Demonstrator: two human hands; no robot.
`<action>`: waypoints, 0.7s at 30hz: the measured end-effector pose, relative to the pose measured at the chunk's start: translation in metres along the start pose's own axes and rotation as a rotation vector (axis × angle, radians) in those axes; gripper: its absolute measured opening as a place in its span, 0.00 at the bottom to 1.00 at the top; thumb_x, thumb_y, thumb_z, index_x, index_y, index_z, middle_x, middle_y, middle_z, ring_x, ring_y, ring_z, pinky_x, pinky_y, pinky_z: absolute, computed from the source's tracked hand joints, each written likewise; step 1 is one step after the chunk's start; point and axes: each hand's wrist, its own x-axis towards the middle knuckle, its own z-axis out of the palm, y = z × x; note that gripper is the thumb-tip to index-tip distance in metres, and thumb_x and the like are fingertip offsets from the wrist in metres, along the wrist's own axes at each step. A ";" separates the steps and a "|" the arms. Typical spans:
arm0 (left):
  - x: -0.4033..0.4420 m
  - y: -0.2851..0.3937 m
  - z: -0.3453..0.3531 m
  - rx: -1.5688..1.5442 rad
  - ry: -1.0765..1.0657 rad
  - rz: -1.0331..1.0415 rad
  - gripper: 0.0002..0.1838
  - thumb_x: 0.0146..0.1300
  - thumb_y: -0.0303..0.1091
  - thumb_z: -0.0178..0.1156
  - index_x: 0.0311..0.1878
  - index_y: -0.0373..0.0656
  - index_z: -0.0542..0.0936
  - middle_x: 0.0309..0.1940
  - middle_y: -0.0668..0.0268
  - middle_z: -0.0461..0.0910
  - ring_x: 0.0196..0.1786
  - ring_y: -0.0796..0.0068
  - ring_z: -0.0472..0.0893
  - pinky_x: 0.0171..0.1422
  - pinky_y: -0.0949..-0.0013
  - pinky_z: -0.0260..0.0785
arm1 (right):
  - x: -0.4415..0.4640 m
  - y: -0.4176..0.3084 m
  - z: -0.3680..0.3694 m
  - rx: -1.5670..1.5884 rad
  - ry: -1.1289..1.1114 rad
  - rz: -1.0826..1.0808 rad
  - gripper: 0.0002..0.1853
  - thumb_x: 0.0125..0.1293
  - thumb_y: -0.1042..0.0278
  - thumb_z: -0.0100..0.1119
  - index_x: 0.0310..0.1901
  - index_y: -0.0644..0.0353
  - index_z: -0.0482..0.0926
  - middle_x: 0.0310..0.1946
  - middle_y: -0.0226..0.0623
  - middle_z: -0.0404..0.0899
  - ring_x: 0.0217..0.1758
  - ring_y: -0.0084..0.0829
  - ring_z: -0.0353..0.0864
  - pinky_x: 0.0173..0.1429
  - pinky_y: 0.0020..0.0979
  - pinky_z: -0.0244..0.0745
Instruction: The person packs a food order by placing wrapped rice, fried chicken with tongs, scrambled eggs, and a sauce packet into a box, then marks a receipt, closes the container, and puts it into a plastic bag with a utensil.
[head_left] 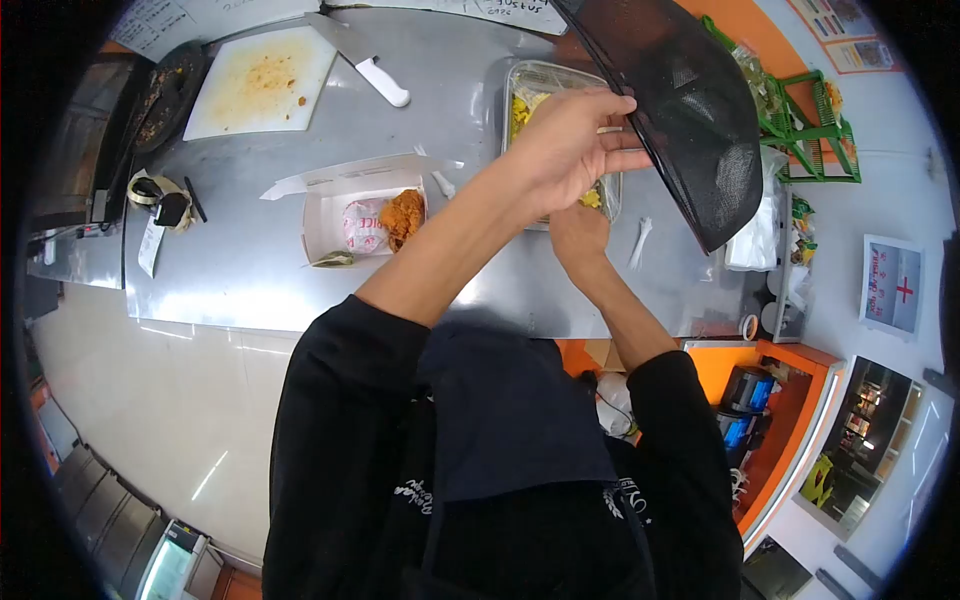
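Dark navy cloth [520, 410] lies nearest the camera, between two black sleeves that reach toward a grey stainless-steel bench [230, 285]. At the far right of the bench, the left hand [572, 138] has its grip closed on the dark rim of a black mesh domed cover [700, 130], which is tilted up at the right of a clear plastic rectangular container [512, 75]. Yellow pieces of food [521, 108] show inside the container.

Just nearer, the right hand [581, 235] is at the container's near side, partly below the left wrist; its fingers are hidden, so I cannot tell whether its grip is open or closed on anything.

To the left stands a white cardboard box [345, 178] with its lid open. It holds a brown, crisp-coated piece of fried chicken [403, 217], a white paper-wrapped bundle with red print [363, 225] and, at the near left corner, a small greenish piece [333, 259].

As far as shows, the cover is already raised and the box partly filled; no yellow food is visible in it, and its lid is not yet shut, so the work looks to be midway.
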 end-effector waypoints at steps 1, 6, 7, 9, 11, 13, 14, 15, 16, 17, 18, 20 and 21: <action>-0.001 0.001 -0.002 -0.013 0.005 -0.004 0.08 0.66 0.30 0.55 0.44 0.36 0.74 0.42 0.59 0.77 0.45 0.67 0.80 0.50 0.66 0.81 | 0.007 -0.004 0.003 0.027 -0.014 0.016 0.07 0.61 0.67 0.58 0.39 0.58 0.80 0.35 0.43 0.85 0.34 0.38 0.87 0.37 0.39 0.83; -0.004 0.006 -0.005 -0.083 -0.008 -0.037 0.07 0.66 0.29 0.54 0.44 0.36 0.74 0.40 0.60 0.77 0.44 0.67 0.80 0.50 0.64 0.81 | 0.019 -0.011 -0.011 0.311 0.084 0.097 0.15 0.62 0.62 0.57 0.49 0.54 0.80 0.42 0.47 0.84 0.44 0.46 0.85 0.44 0.45 0.81; -0.004 0.007 -0.006 -0.100 -0.022 -0.049 0.07 0.66 0.29 0.54 0.44 0.37 0.74 0.40 0.61 0.77 0.44 0.67 0.80 0.50 0.64 0.81 | 0.019 -0.005 -0.023 0.341 0.024 0.095 0.16 0.62 0.61 0.56 0.51 0.53 0.79 0.45 0.48 0.83 0.46 0.48 0.84 0.45 0.47 0.81; -0.001 0.006 -0.007 -0.129 -0.042 -0.068 0.07 0.66 0.29 0.54 0.44 0.37 0.74 0.40 0.61 0.77 0.43 0.67 0.80 0.50 0.62 0.81 | 0.013 0.007 -0.037 0.319 -0.062 0.086 0.20 0.63 0.60 0.56 0.56 0.53 0.76 0.50 0.49 0.81 0.48 0.50 0.83 0.48 0.49 0.79; 0.004 0.000 -0.009 -0.154 -0.047 -0.070 0.06 0.66 0.29 0.54 0.44 0.38 0.74 0.41 0.61 0.76 0.43 0.67 0.80 0.50 0.60 0.81 | 0.003 0.013 -0.045 0.213 -0.116 0.053 0.23 0.62 0.59 0.55 0.60 0.54 0.73 0.55 0.51 0.77 0.50 0.51 0.82 0.50 0.50 0.78; 0.005 -0.011 -0.004 -0.159 -0.014 -0.058 0.08 0.65 0.28 0.54 0.46 0.39 0.71 0.40 0.61 0.76 0.42 0.66 0.80 0.46 0.59 0.80 | -0.006 0.009 0.008 -0.001 0.458 -0.064 0.24 0.61 0.56 0.58 0.57 0.58 0.75 0.52 0.52 0.79 0.52 0.52 0.81 0.51 0.50 0.77; 0.005 -0.020 -0.002 -0.163 0.004 -0.049 0.09 0.65 0.27 0.54 0.47 0.40 0.70 0.40 0.61 0.76 0.41 0.65 0.80 0.44 0.58 0.80 | -0.003 0.006 0.013 -0.040 0.511 -0.077 0.23 0.60 0.56 0.58 0.54 0.60 0.76 0.50 0.52 0.80 0.51 0.53 0.81 0.51 0.49 0.77; 0.006 -0.030 0.000 -0.137 0.045 -0.059 0.11 0.64 0.28 0.55 0.49 0.40 0.69 0.39 0.62 0.75 0.40 0.67 0.80 0.42 0.59 0.80 | 0.000 0.002 0.018 -0.080 0.565 -0.088 0.22 0.60 0.56 0.59 0.52 0.61 0.78 0.48 0.52 0.81 0.50 0.53 0.81 0.50 0.49 0.77; 0.007 -0.043 0.000 -0.114 0.091 -0.068 0.14 0.63 0.29 0.56 0.50 0.40 0.68 0.39 0.63 0.74 0.39 0.69 0.79 0.40 0.61 0.80 | 0.009 -0.001 0.002 -0.055 0.382 -0.051 0.20 0.59 0.57 0.59 0.48 0.62 0.79 0.45 0.51 0.81 0.48 0.53 0.81 0.49 0.48 0.78; 0.007 -0.054 0.002 -0.123 0.114 -0.044 0.15 0.63 0.29 0.57 0.52 0.39 0.67 0.39 0.64 0.73 0.39 0.71 0.79 0.38 0.63 0.80 | 0.018 -0.006 -0.019 -0.034 0.197 -0.015 0.17 0.59 0.59 0.59 0.45 0.63 0.80 0.42 0.51 0.82 0.46 0.53 0.82 0.48 0.47 0.78; 0.006 -0.062 0.003 -0.132 0.140 -0.020 0.17 0.63 0.30 0.57 0.53 0.38 0.66 0.39 0.64 0.73 0.38 0.72 0.78 0.36 0.65 0.80 | 0.027 -0.010 -0.039 -0.016 0.010 0.020 0.15 0.58 0.61 0.59 0.41 0.65 0.81 0.39 0.50 0.83 0.44 0.53 0.83 0.47 0.46 0.79; 0.000 -0.070 0.005 -0.128 0.139 0.024 0.17 0.64 0.30 0.57 0.54 0.38 0.66 0.39 0.63 0.72 0.38 0.73 0.77 0.35 0.67 0.79 | 0.042 -0.014 -0.061 0.009 -0.371 0.102 0.12 0.57 0.65 0.60 0.34 0.67 0.84 0.33 0.49 0.85 0.39 0.53 0.84 0.45 0.44 0.80; -0.002 -0.074 0.006 -0.126 0.136 0.039 0.18 0.64 0.30 0.56 0.54 0.38 0.65 0.39 0.63 0.72 0.38 0.74 0.77 0.34 0.68 0.79 | 0.047 0.002 -0.052 0.048 -0.415 0.112 0.12 0.57 0.65 0.59 0.35 0.67 0.84 0.32 0.49 0.85 0.39 0.53 0.84 0.45 0.44 0.80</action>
